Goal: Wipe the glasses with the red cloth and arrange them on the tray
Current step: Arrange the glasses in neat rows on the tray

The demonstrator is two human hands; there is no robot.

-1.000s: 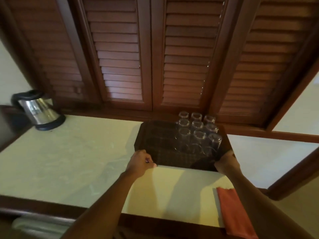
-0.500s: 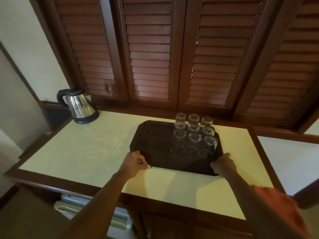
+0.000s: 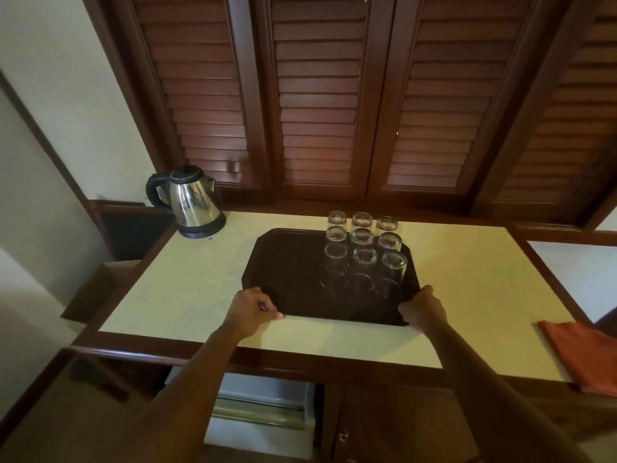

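A dark brown tray (image 3: 287, 262) lies on the cream counter top. Several clear glasses (image 3: 364, 255) stand upside down in rows on its right half. My left hand (image 3: 252, 310) grips the tray's near left corner with curled fingers. My right hand (image 3: 422, 309) grips the near right corner. The red cloth (image 3: 581, 352) lies folded at the counter's right front edge, hanging a little over it.
A steel electric kettle (image 3: 188, 202) stands at the back left of the counter (image 3: 187, 295). Louvred wooden shutters (image 3: 317, 95) rise directly behind. Below the counter's front edge are a cabinet door (image 3: 400, 426) and a pale appliance (image 3: 263, 409).
The view has pulled back and shifted left, showing more of the counter and the kettle. Both hands keep their hold on the tray's near corners; the glasses stay in their rows.
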